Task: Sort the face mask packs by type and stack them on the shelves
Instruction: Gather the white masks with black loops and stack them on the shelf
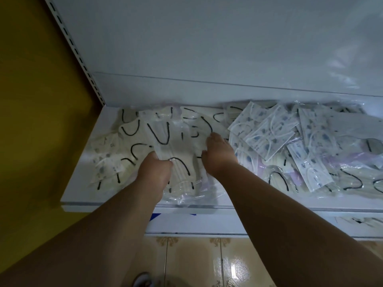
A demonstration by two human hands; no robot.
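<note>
Both hands on the white metal shelf (83, 200): left hand (154, 169) pinches a crinkly clear pack (178, 162) of cream masks (black loops), right hand (219, 155) curls on the same heap, printed packs (267, 133) beside.

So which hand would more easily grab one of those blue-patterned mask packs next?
The right hand, probably. It rests beside the heap of blue-patterned mask packs, which lies to its right on the shelf. The left hand is farther away and already grips a cream mask pack with black ear loops.
</note>
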